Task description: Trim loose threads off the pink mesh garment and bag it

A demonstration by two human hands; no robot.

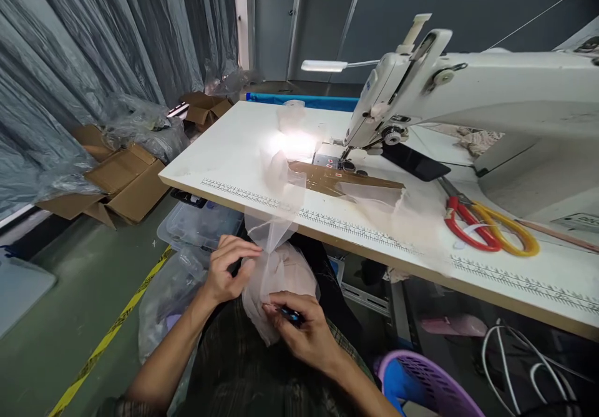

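As right hand [311, 333] pinches sheer fabric [287, 270], left hand [229, 270] half-open, touching it

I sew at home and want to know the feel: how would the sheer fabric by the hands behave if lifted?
The fabric would probably flop, since it hangs limply off the table and bunches in soft folds. It looks likely to be light, being thin enough to see through at the table's edge.
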